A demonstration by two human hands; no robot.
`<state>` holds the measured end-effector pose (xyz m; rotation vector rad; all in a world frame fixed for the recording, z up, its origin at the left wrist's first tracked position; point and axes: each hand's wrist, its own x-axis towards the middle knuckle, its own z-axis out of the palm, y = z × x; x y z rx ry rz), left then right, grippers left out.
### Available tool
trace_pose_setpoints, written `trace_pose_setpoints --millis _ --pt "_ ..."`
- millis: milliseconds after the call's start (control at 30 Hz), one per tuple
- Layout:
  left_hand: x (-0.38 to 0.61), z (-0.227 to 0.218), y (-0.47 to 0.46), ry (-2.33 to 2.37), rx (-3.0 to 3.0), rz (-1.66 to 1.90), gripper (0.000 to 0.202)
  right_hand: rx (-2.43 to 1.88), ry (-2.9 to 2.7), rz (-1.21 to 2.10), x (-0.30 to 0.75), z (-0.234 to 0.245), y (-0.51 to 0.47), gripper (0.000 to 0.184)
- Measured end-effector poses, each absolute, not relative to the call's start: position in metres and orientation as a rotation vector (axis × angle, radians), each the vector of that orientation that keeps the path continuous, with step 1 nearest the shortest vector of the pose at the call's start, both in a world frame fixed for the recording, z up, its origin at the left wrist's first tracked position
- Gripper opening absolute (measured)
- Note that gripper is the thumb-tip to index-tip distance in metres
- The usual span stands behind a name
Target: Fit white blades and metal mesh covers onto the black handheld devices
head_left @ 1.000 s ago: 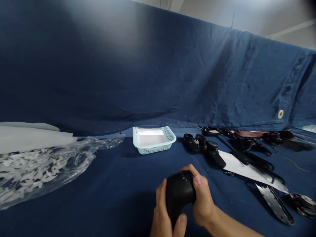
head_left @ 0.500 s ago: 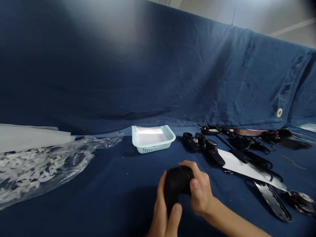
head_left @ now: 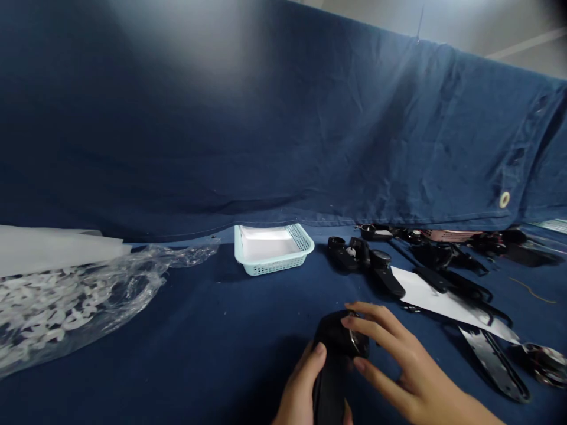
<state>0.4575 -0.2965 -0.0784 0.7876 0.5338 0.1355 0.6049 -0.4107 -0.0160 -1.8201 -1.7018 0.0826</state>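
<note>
A rounded black device stands low in the middle, over a table covered in dark blue cloth. My left hand wraps around its lower body from the left, thumb up along its side. My right hand lies over its right side with fingers stretched out and spread, fingertips touching its top. Both wrists run off the bottom edge.
A pale blue basket with a white sheet inside sits at the back centre. Crumpled clear plastic with white pieces lies at left. Several black parts and a white paper lie at right. Blue cloth hangs behind.
The black device has tipped down and shifted right. My right hand let go its wrapped grip and now lies spread over the device. The left hand still holds it.
</note>
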Motion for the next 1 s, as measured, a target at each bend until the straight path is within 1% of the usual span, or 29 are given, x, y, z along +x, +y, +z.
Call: trace_pose_setpoints --millis 100,200,267,300,400,433,567,633,733,800,833,900,1000 --pt "0.462 -0.080 -0.297 0.453 0.668 -0.038 0.072 -1.819 -1.786 0.181 0.608 0.001 -0.422 0.046" --pt "0.464 -0.079 -0.295 0.456 0.657 -0.102 0.076 -1.768 -1.786 0.217 0.605 0.005 -0.425 0.034" --pt "0.463 -0.076 -0.294 0.491 0.683 -0.133 0.082 -1.785 -1.690 0.148 0.603 -0.003 -0.421 0.029" --pt "0.463 -0.075 -0.294 0.511 0.692 -0.144 0.084 -1.809 -1.618 0.086 0.602 -0.008 -0.418 0.032" --pt "0.461 -0.074 -0.293 0.531 0.679 -0.131 0.084 -1.900 -1.432 -0.025 0.602 -0.024 -0.409 0.052" --pt "0.460 -0.075 -0.292 0.520 0.669 -0.116 0.082 -1.925 -1.412 -0.003 0.602 -0.026 -0.407 0.052" --pt "0.461 -0.082 -0.289 0.448 0.627 -0.094 0.077 -1.890 -1.496 0.188 0.605 -0.018 -0.404 0.038" --pt "0.463 -0.087 -0.287 0.448 0.598 -0.109 0.079 -1.823 -1.548 0.296 0.607 -0.012 -0.406 0.038" --pt "0.465 -0.093 -0.286 0.482 0.590 -0.133 0.080 -1.800 -1.533 0.342 0.607 -0.013 -0.406 0.053" --pt "0.465 -0.094 -0.285 0.488 0.596 -0.142 0.080 -1.856 -1.502 0.233 0.607 -0.021 -0.404 0.064" --pt "0.465 -0.094 -0.285 0.480 0.596 -0.145 0.080 -1.895 -1.491 0.172 0.606 -0.025 -0.402 0.064" --pt "0.465 -0.094 -0.284 0.453 0.589 -0.150 0.079 -1.968 -1.488 0.097 0.607 -0.032 -0.399 0.055" --pt "0.465 -0.094 -0.281 0.421 0.576 -0.166 0.079 -1.969 -1.571 0.106 0.610 -0.034 -0.398 0.042"
